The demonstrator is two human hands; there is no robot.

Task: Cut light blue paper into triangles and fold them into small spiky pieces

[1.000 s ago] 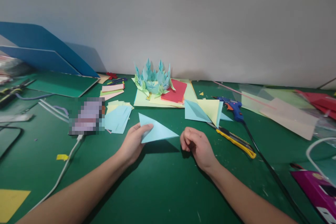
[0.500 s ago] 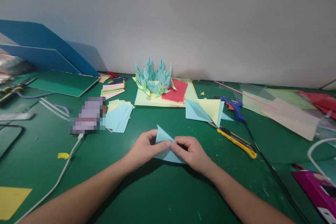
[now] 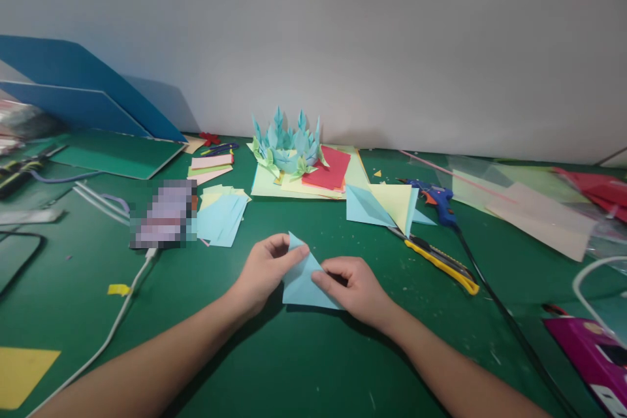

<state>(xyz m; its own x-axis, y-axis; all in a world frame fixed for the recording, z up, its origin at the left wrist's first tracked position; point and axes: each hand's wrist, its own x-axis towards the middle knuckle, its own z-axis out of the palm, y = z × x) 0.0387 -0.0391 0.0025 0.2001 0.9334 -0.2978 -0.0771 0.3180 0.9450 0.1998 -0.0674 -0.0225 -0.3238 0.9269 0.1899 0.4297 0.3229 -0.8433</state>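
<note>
Between my two hands is a light blue sheet of paper [image 3: 304,284], folded into a triangle with its point upward. My left hand [image 3: 267,271] pinches it near the top corner, thumb in front and fingers behind. On the sloping right edge, my right hand [image 3: 355,287] grips the paper with its thumb on the front face. The fingertips behind the paper are hidden. Past my hands stands a crown-like ring of folded blue paper [image 3: 289,144] with pale green leaf shapes around its base.
Left of my hands lie blue paper pieces [image 3: 223,219] and a blurred-out phone [image 3: 166,215] on a white cable [image 3: 132,300]. To the right are folded blue and yellow sheets [image 3: 369,206], a yellow utility knife [image 3: 441,266], a blue glue gun [image 3: 443,202] and a magenta power strip [image 3: 582,353].
My left thumb has slid up and left toward the paper's top corner, away from my right thumb. More of the paper's front face now shows between my hands.
</note>
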